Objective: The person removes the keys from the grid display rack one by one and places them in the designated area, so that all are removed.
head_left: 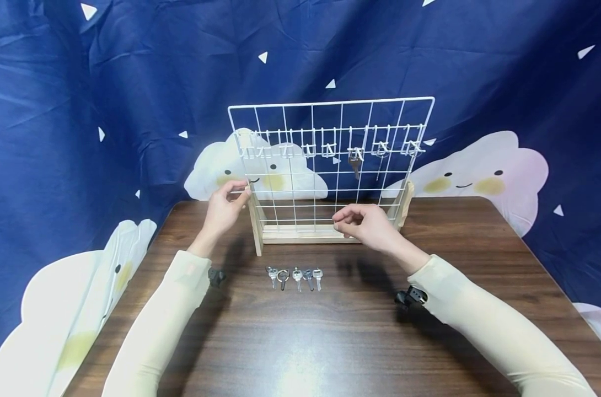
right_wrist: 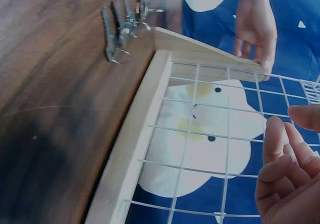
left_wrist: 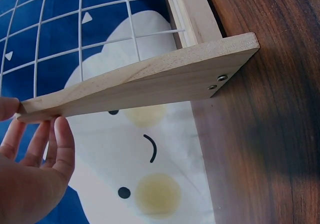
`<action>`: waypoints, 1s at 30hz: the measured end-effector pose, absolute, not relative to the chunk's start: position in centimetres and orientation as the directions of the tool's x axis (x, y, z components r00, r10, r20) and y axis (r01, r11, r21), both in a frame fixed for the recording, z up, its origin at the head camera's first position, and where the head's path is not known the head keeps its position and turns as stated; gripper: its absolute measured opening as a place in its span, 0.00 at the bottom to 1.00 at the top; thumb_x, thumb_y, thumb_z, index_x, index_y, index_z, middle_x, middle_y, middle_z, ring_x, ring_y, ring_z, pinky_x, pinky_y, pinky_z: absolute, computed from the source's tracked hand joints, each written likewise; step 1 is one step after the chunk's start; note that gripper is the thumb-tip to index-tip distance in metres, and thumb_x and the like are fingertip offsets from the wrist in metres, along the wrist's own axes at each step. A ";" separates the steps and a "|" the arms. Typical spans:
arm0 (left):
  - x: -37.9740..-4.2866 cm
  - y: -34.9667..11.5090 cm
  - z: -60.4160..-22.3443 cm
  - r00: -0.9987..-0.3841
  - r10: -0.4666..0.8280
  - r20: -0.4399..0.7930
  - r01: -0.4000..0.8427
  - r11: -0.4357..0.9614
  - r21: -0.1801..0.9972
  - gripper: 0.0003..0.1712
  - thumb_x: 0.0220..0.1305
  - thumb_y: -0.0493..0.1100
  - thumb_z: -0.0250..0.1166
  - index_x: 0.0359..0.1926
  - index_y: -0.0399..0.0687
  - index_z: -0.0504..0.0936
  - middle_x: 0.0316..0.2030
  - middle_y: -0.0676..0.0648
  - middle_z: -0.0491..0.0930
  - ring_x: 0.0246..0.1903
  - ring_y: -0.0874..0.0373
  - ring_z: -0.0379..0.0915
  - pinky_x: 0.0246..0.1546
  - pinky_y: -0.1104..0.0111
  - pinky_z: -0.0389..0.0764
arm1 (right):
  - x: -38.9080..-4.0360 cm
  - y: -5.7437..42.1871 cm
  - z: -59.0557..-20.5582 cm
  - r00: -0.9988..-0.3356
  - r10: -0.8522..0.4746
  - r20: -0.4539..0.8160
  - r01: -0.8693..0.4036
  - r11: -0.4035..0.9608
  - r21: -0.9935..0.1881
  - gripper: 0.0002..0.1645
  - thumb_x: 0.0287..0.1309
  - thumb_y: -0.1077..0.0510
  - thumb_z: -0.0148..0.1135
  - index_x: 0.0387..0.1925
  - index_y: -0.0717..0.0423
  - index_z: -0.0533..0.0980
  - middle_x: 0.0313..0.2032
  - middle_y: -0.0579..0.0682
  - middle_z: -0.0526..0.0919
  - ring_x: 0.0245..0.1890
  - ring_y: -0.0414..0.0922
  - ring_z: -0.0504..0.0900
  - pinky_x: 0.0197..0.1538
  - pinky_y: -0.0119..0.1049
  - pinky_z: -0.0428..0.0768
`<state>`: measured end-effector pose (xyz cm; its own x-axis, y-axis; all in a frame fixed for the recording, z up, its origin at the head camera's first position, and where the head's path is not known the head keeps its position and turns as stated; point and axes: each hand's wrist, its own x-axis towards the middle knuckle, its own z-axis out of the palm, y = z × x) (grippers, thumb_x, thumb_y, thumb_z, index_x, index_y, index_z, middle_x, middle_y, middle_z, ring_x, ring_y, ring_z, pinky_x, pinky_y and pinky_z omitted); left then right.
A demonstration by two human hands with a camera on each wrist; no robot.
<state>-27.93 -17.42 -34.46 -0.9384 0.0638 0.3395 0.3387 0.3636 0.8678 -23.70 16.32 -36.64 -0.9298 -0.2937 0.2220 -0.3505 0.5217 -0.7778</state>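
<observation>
A white wire grid (head_left: 330, 103) stands upright in a wooden stand (head_left: 305, 240). My left hand (head_left: 222, 209) grips the upper end of the stand's left side piece (left_wrist: 150, 84), thumb on one side and fingers on the other. In front of the grid's lower right part, my right hand (head_left: 367, 225) hovers with fingers loosely bent; the right wrist view shows a gap between thumb and fingertips, nothing held. A dark key (head_left: 355, 164) hangs from one of the hooks (head_left: 328, 149), and another key (head_left: 379, 165), seen edge-on, hangs to its right.
Several keys (head_left: 298, 278) with rings lie in a row on the brown wooden table (head_left: 261, 342), before the stand. Behind the table hangs a blue cloth (head_left: 156, 71) with clouds and white triangles. Dark straps (head_left: 412, 298) sit at the wrists.
</observation>
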 end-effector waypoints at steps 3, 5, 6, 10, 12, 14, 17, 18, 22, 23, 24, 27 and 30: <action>-28.0 -17.4 -34.5 -0.938 0.064 0.339 0.339 0.356 0.871 0.21 0.68 0.35 0.63 0.58 0.27 0.76 0.57 0.30 0.79 0.49 0.34 0.81 0.50 0.46 0.86 | -23.7 16.5 -36.1 -0.929 -0.275 0.248 -0.361 0.519 -0.775 0.09 0.58 0.57 0.71 0.40 0.55 0.85 0.31 0.52 0.89 0.28 0.47 0.86 0.26 0.27 0.81; -28.0 -17.5 -34.5 -0.938 0.065 0.341 0.341 0.357 0.870 0.21 0.68 0.35 0.63 0.58 0.27 0.76 0.56 0.30 0.79 0.48 0.34 0.81 0.49 0.48 0.87 | -23.7 16.6 -35.7 -0.928 -0.264 0.263 -0.366 0.517 -0.774 0.10 0.58 0.57 0.71 0.41 0.55 0.84 0.32 0.53 0.90 0.28 0.49 0.86 0.27 0.27 0.81; -28.0 -17.5 -34.6 -0.937 0.066 0.344 0.344 0.357 0.868 0.21 0.68 0.35 0.63 0.58 0.27 0.76 0.56 0.30 0.79 0.48 0.34 0.81 0.48 0.50 0.88 | -23.7 16.7 -35.5 -0.928 -0.259 0.268 -0.367 0.515 -0.775 0.10 0.58 0.57 0.71 0.41 0.56 0.84 0.32 0.53 0.90 0.29 0.50 0.86 0.27 0.27 0.81; -28.1 -17.5 -34.7 -0.932 0.073 0.354 0.357 0.350 0.866 0.20 0.68 0.35 0.63 0.57 0.26 0.76 0.57 0.30 0.79 0.48 0.37 0.81 0.45 0.61 0.90 | -23.8 17.0 -34.7 -0.924 -0.243 0.295 -0.380 0.497 -0.780 0.12 0.59 0.57 0.70 0.43 0.57 0.84 0.33 0.56 0.89 0.28 0.52 0.86 0.28 0.27 0.82; -28.1 -17.5 -34.7 -0.930 0.075 0.360 0.362 0.350 0.864 0.20 0.68 0.35 0.63 0.57 0.26 0.76 0.57 0.30 0.80 0.47 0.40 0.81 0.43 0.65 0.90 | -23.8 17.1 -34.4 -0.924 -0.226 0.310 -0.382 0.478 -0.791 0.12 0.59 0.57 0.70 0.43 0.57 0.83 0.33 0.57 0.89 0.27 0.47 0.86 0.29 0.27 0.84; -28.1 -17.5 -34.7 -0.930 0.074 0.361 0.363 0.353 0.862 0.20 0.68 0.35 0.63 0.57 0.27 0.77 0.57 0.31 0.80 0.46 0.43 0.81 0.44 0.63 0.90 | -23.9 17.2 -34.1 -0.922 -0.201 0.332 -0.388 0.473 -0.791 0.11 0.59 0.57 0.70 0.43 0.57 0.84 0.34 0.56 0.89 0.27 0.40 0.85 0.31 0.26 0.84; -28.1 -17.5 -34.7 -0.929 0.071 0.363 0.364 0.358 0.860 0.19 0.68 0.35 0.63 0.57 0.28 0.77 0.57 0.31 0.80 0.46 0.45 0.81 0.48 0.52 0.89 | -23.9 17.4 -33.8 -0.922 -0.160 0.354 -0.387 0.453 -0.803 0.11 0.58 0.56 0.71 0.42 0.55 0.83 0.35 0.56 0.89 0.26 0.34 0.83 0.31 0.26 0.85; -28.1 -17.5 -34.7 -0.929 0.071 0.362 0.363 0.358 0.860 0.19 0.68 0.35 0.63 0.57 0.28 0.77 0.57 0.31 0.80 0.47 0.44 0.81 0.49 0.49 0.87 | -23.9 17.5 -33.6 -0.920 -0.149 0.361 -0.388 0.449 -0.805 0.12 0.58 0.55 0.71 0.42 0.55 0.83 0.35 0.56 0.89 0.26 0.33 0.83 0.30 0.25 0.85; -28.1 -17.5 -34.7 -0.929 0.073 0.363 0.365 0.344 0.865 0.19 0.68 0.34 0.62 0.57 0.26 0.76 0.57 0.30 0.79 0.50 0.37 0.80 0.51 0.42 0.84 | -23.9 17.6 -33.1 -0.919 -0.116 0.376 -0.389 0.410 -0.825 0.15 0.59 0.54 0.71 0.45 0.59 0.82 0.37 0.57 0.89 0.26 0.34 0.84 0.28 0.26 0.85; -28.1 -17.5 -34.7 -0.928 0.073 0.364 0.366 0.340 0.866 0.20 0.68 0.34 0.62 0.57 0.26 0.76 0.57 0.29 0.79 0.51 0.35 0.80 0.51 0.42 0.84 | -23.8 17.6 -32.9 -0.918 -0.108 0.382 -0.391 0.401 -0.828 0.16 0.59 0.54 0.71 0.46 0.59 0.82 0.38 0.58 0.89 0.26 0.34 0.84 0.28 0.26 0.85; -28.1 -17.5 -34.7 -0.928 0.073 0.365 0.367 0.339 0.866 0.20 0.68 0.34 0.62 0.57 0.25 0.76 0.57 0.29 0.78 0.51 0.35 0.79 0.51 0.41 0.84 | -23.8 17.6 -32.7 -0.916 -0.098 0.388 -0.394 0.395 -0.830 0.16 0.59 0.55 0.71 0.46 0.59 0.82 0.38 0.57 0.89 0.27 0.34 0.84 0.28 0.24 0.84; -28.1 -17.5 -34.7 -0.928 0.072 0.365 0.367 0.339 0.866 0.20 0.68 0.34 0.62 0.57 0.25 0.76 0.57 0.29 0.79 0.51 0.35 0.79 0.51 0.41 0.83 | -23.9 17.5 -32.3 -0.907 -0.061 0.417 -0.406 0.393 -0.825 0.17 0.58 0.56 0.71 0.47 0.59 0.82 0.38 0.53 0.89 0.28 0.34 0.83 0.28 0.22 0.82; -28.1 -17.6 -34.7 -0.929 0.071 0.362 0.363 0.349 0.864 0.20 0.68 0.35 0.62 0.58 0.26 0.76 0.56 0.31 0.80 0.50 0.37 0.80 0.50 0.44 0.85 | -24.0 17.6 -32.0 -0.890 -0.027 0.455 -0.429 0.386 -0.817 0.16 0.58 0.57 0.71 0.47 0.58 0.83 0.37 0.52 0.89 0.27 0.34 0.83 0.28 0.21 0.81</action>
<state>-28.07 -17.55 -34.67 -0.9295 0.0708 0.3621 0.3631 0.3488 0.8640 -24.03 17.56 -32.02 -0.8901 -0.0270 0.4549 -0.4292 0.3856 -0.8168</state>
